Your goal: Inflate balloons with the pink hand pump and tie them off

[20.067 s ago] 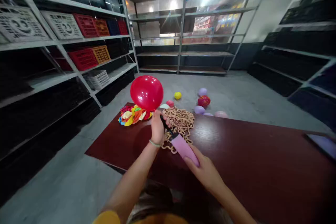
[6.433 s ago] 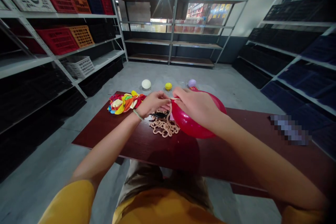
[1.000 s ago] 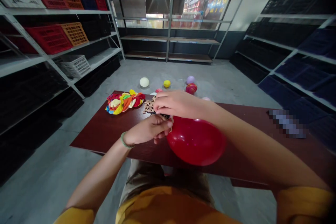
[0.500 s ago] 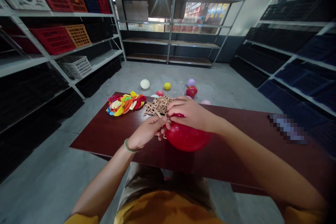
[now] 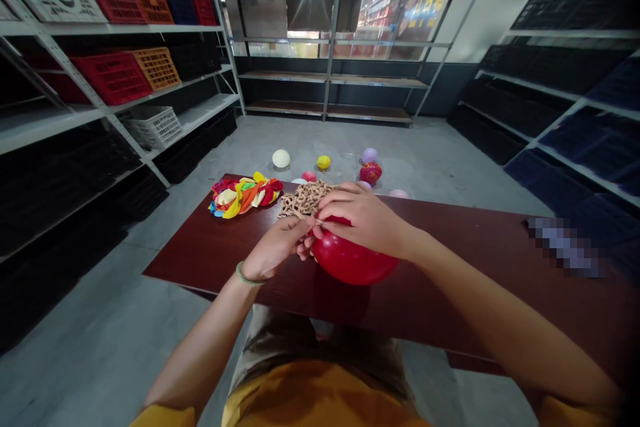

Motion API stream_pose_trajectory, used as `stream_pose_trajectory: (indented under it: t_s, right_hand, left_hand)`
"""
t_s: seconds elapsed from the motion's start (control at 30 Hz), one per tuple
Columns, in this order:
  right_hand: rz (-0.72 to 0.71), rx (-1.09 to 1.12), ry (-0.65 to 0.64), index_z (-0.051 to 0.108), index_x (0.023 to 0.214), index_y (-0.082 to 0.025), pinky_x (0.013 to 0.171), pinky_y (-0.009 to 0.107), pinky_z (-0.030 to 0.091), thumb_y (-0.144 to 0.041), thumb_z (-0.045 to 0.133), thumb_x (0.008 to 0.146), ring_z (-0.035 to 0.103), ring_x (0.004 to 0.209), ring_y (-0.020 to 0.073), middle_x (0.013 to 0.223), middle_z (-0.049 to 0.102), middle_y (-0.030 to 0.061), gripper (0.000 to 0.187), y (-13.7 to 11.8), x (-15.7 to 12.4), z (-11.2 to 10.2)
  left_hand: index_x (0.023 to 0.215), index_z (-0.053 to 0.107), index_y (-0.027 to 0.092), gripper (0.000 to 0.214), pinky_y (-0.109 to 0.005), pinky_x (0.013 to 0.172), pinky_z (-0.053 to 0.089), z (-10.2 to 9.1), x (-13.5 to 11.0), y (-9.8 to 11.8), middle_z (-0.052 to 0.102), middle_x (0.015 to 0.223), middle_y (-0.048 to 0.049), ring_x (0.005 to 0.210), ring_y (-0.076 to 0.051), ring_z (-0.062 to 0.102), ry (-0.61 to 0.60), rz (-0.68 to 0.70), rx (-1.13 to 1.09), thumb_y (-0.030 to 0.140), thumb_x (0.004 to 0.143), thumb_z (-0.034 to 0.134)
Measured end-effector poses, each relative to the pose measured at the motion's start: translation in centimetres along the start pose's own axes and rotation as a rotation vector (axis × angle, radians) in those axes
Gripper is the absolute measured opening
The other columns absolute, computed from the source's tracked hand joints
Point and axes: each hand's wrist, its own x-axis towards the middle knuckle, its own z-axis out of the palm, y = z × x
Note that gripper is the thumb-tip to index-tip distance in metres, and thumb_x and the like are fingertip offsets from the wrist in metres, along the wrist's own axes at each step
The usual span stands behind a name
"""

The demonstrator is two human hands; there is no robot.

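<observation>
Indoors, shelves (image 5: 400, 82) beyond table (image 5: 475, 230) and balloon (image 5: 356, 261).

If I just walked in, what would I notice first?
Probably the big shiny red balloon, partly hidden behind the right hand. Then the colourful heap on the left end of the table, with a tan tangle beside it. Beyond the table, small balloons dot the floor.

That big balloon (image 5: 356, 263) is bright red, the tangled strands (image 5: 306, 199) tan, the counter (image 5: 200, 247) dark reddish-brown, the wristband (image 5: 241, 275) pale green.
</observation>
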Motion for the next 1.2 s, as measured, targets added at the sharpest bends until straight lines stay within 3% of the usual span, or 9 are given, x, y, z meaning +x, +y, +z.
stream_pose_trajectory:
  t_s: [0.2,0.43,0.6,0.73,0.87,1.2]
  right_hand:
    - [-0.073,-0.221,0.098,0.062,0.081,-0.019,0.082,0.038,0.037,-0.02,0.052,0.09,0.055,0.094,0.0234,0.093,0.068,0.0069,0.014,-1.2,-0.1,-0.4]
    - [-0.146,-0.254,0.124,0.06,0.081,-0.019,0.086,0.041,0.04,-0.023,0.042,0.094,0.05,0.094,0.0255,0.092,0.064,0.0096,0.022,-1.8,-1.6,-0.2]
    - [-0.097,-0.085,0.142,0.062,0.085,-0.02,0.088,0.04,0.041,-0.023,0.046,0.096,0.054,0.09,0.0218,0.094,0.066,0.0067,0.02,-1.6,-1.4,-1.0]
    - [-0.017,-0.053,0.183,0.067,0.096,-0.021,0.092,0.039,0.039,-0.023,0.053,0.097,0.056,0.102,0.0223,0.103,0.07,0.004,0.014,-1.6,-0.6,-1.1]
    - [0.02,-0.102,0.142,0.071,0.089,-0.024,0.089,0.039,0.035,-0.023,0.062,0.093,0.056,0.102,0.023,0.103,0.071,0.0012,0.01,-1.6,-0.1,-0.4]
    - [0.002,-0.091,0.078,0.067,0.081,-0.022,0.084,0.036,0.031,-0.017,0.062,0.089,0.055,0.096,0.0205,0.096,0.071,0.0002,0.011,-1.5,0.7,-0.3]
  left_hand:
    - [0.079,0.069,0.013,0.039,-0.018,0.046,0.037,0.0,0.2,0.0,0.049,0.058,0.0039,0.049,-0.006,0.044,0.018,-0.001,-0.033,0.052,0.085,0.068]
    - [0.08,0.068,0.014,0.031,-0.015,0.043,0.035,0.1,0.2,0.2,0.054,0.058,0.0044,0.046,-0.004,0.045,0.129,0.036,-0.097,0.042,0.075,0.081]
    - [0.082,0.068,0.014,0.031,-0.015,0.045,0.039,0.1,0.1,0.0,0.056,0.061,0.0039,0.048,-0.005,0.049,0.088,0.079,-0.089,0.041,0.076,0.081]
    - [0.081,0.067,0.014,0.028,-0.016,0.047,0.042,0.0,-0.1,0.1,0.058,0.064,0.0026,0.051,-0.006,0.052,0.013,0.136,-0.038,0.04,0.08,0.077]
    - [0.083,0.067,0.015,0.026,-0.017,0.051,0.045,-0.2,-0.4,0.2,0.061,0.069,0.0013,0.054,-0.006,0.053,-0.038,0.153,0.038,0.039,0.083,0.074]
    - [0.086,0.063,0.015,0.027,-0.017,0.05,0.045,-0.5,-0.4,0.5,0.06,0.068,0.0021,0.053,-0.006,0.053,-0.107,0.124,0.085,0.04,0.085,0.072]
